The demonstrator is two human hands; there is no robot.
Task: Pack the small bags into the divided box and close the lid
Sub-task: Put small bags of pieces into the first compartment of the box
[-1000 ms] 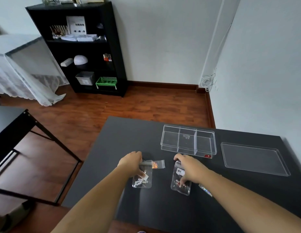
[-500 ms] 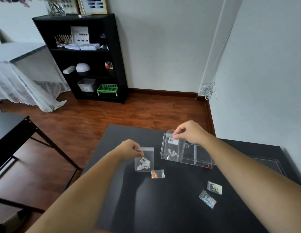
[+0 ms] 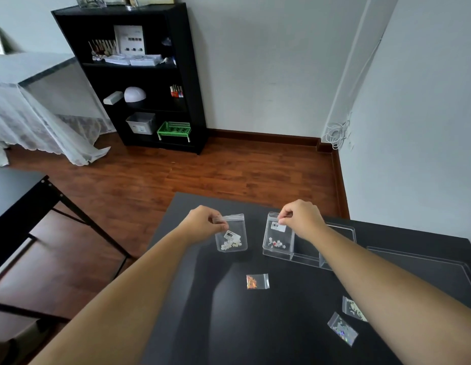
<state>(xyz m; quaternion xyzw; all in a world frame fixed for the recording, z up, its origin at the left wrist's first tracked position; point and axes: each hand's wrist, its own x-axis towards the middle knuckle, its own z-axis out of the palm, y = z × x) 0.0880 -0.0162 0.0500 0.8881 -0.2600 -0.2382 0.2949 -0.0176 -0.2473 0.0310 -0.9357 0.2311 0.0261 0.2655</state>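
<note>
The clear divided box (image 3: 303, 255) stands on the black table (image 3: 255, 325), partly hidden by my right forearm. My right hand (image 3: 301, 218) pinches the top of a small bag with red and white pieces (image 3: 277, 237), which stands upright in the box's left compartment. Left of the box, my left hand (image 3: 206, 222) holds a bag of white pieces (image 3: 231, 234) by its top, hanging above the table. An orange-glitter bag (image 3: 257, 281) lies loose in the middle. Two more small bags (image 3: 353, 308) (image 3: 342, 328) lie at the right. The clear lid (image 3: 440, 270) lies flat to the right of the box.
The table's far edge runs just behind the box; a grey wall is close on the right. A black shelf unit (image 3: 139, 75) stands across the wooden floor, and another dark table (image 3: 15, 193) is at the left.
My right hand has lowered its bag further into the left compartment. My left hand has lifted its bag higher and nearer the box.
</note>
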